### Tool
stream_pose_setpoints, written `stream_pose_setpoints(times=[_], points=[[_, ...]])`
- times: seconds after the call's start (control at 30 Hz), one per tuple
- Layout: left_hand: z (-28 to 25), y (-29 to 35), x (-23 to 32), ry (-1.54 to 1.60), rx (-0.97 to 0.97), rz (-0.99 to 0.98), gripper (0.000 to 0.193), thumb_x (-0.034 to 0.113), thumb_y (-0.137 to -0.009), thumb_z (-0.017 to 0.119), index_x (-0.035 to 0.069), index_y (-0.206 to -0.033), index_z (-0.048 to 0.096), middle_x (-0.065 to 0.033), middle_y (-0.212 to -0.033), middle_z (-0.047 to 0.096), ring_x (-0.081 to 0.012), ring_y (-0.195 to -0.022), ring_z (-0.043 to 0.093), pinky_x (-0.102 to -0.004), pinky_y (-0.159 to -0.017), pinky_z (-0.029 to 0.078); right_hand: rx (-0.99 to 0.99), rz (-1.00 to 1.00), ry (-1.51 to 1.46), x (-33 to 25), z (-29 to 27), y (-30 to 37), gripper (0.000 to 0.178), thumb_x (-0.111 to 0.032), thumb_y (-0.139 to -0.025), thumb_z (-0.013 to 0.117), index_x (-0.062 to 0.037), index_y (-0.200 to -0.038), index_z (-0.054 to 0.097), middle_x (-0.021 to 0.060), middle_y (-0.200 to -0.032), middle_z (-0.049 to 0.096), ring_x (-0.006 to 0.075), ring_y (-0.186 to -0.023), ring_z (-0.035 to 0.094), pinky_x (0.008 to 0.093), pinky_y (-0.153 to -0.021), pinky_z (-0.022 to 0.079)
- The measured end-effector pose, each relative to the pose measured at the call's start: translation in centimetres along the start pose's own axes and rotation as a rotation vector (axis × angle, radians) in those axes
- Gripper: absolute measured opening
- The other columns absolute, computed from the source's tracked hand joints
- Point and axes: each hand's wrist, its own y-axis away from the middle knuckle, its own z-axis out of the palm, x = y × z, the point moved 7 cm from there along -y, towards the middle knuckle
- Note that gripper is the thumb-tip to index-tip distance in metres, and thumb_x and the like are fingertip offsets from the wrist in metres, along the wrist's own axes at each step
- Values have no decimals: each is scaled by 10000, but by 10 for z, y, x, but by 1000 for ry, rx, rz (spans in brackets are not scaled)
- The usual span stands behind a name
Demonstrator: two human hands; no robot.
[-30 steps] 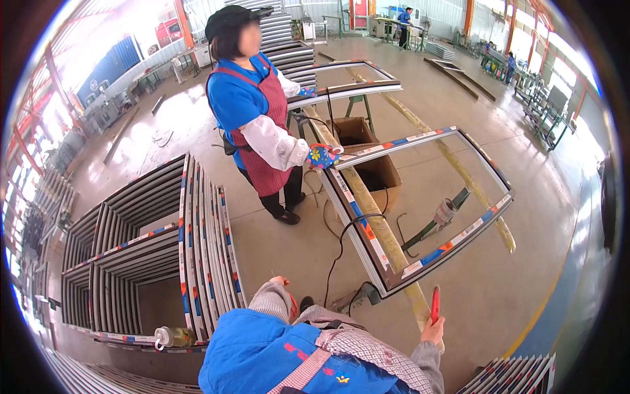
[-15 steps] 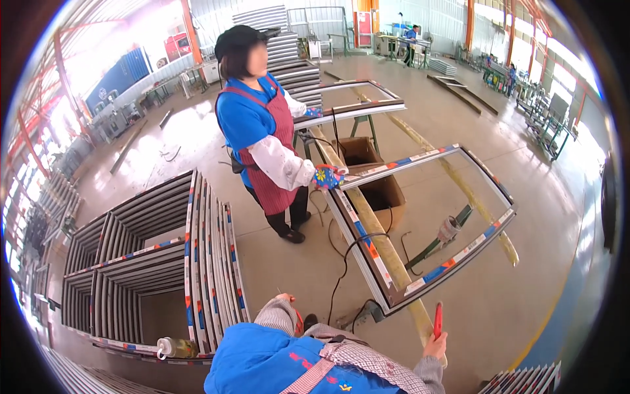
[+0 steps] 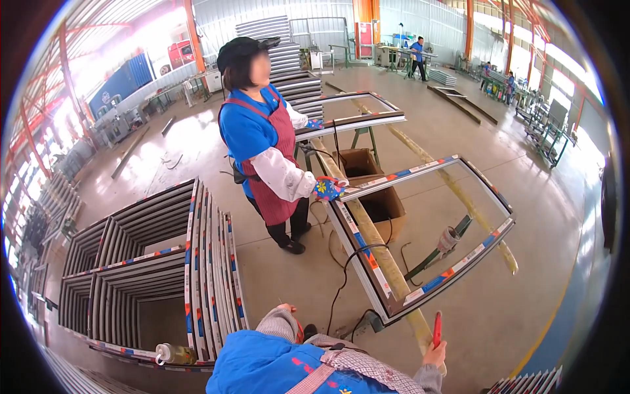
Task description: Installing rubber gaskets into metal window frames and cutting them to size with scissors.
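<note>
My right hand (image 3: pixel 434 354) is closed round a slim red tool (image 3: pixel 438 328) pointing upward; its exact kind does not show. It is just below the near corner of a rectangular window frame (image 3: pixel 453 275) with printed tape strips, resting on padded beams (image 3: pixel 377 247). My left hand (image 3: pixel 287 308) is held low before my body with its fingers curled. A bit of red (image 3: pixel 300 332) shows beneath its sleeve, and what the fingers hold is too small to make out. Across the frame, a co-worker's gloved hand (image 3: pixel 328 190) rests at the frame's far left corner.
The co-worker (image 3: pixel 262 141) in a red apron stands ahead, the other hand on a second frame (image 3: pixel 354 121). Nested frames (image 3: pixel 191 262) stand at left, with a bottle (image 3: pixel 176 353) on their near edge. A black cable (image 3: pixel 346 266) hangs over the frame; a cardboard box (image 3: pixel 392 203) stands beneath.
The whole view has shifted slightly, with the near frame appearing a little lower. My right hand still grips the red tool, and the co-worker's gloved hand remains by the frame's corner.
</note>
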Motion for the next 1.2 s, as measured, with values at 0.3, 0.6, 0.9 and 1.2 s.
stream_pose_setpoints(times=[0.3, 0.6, 0.9, 1.2], points=[[27, -3, -24, 946, 212, -436, 235, 59, -858, 473, 37, -976, 674, -31, -795, 668, -68, -667, 606, -216, -513, 443, 19, -38, 12, 5, 6, -2, 255, -212, -821, 554, -45, -959, 421, 223, -856, 572, 417, -824, 544, 495, -704, 418], [33, -29, -52, 634, 135, -163, 253, 16, -789, 590, -10, -1036, 636, -46, -836, 669, -77, -736, 622, -196, -581, 477, 89, -74, 31, -2, 4, -1, 234, -197, -797, 577, -54, -912, 432, 198, -814, 558, 392, -793, 551, 478, -682, 425], [31, 16, 0, 1317, 192, -591, 341, -35, -800, 499, 6, -1126, 591, -36, -952, 664, -97, -841, 634, -206, -605, 485, 68, -10, 10, 5, -8, 6, 244, -215, -802, 577, -53, -903, 425, 196, -836, 564, 394, -811, 547, 485, -691, 420], [36, -33, -47, 556, 78, -119, 376, -15, -756, 537, 4, -1130, 578, -68, -1019, 647, -141, -941, 608, -259, -676, 481, 57, -59, 38, -8, 3, -1, 253, -224, -802, 582, -59, -920, 431, 188, -833, 570, 387, -807, 550, 487, -690, 419]])
